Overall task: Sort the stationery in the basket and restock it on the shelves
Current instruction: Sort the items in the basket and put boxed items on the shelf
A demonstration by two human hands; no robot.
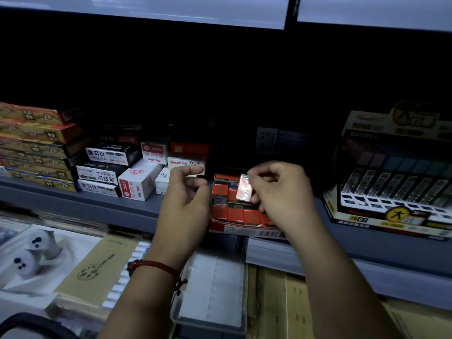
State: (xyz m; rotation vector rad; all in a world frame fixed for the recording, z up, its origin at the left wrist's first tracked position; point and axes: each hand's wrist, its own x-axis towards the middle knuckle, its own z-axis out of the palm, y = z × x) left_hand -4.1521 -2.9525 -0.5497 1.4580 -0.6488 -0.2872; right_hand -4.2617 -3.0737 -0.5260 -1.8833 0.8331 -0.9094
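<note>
**While one small packet hangs over its matching tray**

Because the shelf [137,206] groups like with like, the red display tray [234,217] of small red packs waits at its edge. Right hand [281,192] pinches a shiny wrapped packet [243,187] above it, grip closed; left hand [186,192] hovers beside, fingers loosely curled, empty.

A dim grey shelf [127,204] is seen stocked along its length. At its left end, flat patterned boxes [36,148] are stacked several high. Beside them, black-and-white pen boxes [102,172] and white refill boxes [139,179] are piled. Near the middle, an open red display carton [234,216] of small red packets is set at the front edge. A tiered display stand [396,187] is placed at the right.
</note>
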